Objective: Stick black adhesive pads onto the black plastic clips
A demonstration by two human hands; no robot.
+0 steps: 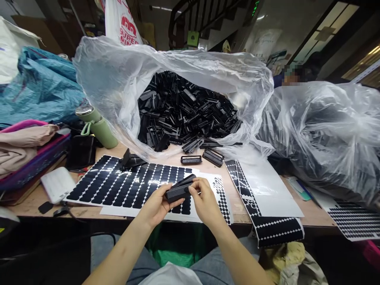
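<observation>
A black plastic part with a ribbed or textured face [177, 192] is held above the front of the table. My left hand [158, 204] has its fingers and thumb around the part's left end and underside. At its right end, the fingers of my right hand [202, 194] are pinched together; whether a small piece is between them is hidden. Beneath both hands lies a sheet of black rounded stickers [118, 182]. Behind them, two black parts [190, 159] [213, 157] rest on the wood near a clear plastic bag [113, 79] full of similar black parts [187, 111].
A green bottle [101, 128], a phone [80, 151] and a white device [58, 185] are at the left. Further sticker sheets [279, 231] lie right, beside another plastic-wrapped bundle [326, 134]. A person's dark sleeve [278, 80] shows behind.
</observation>
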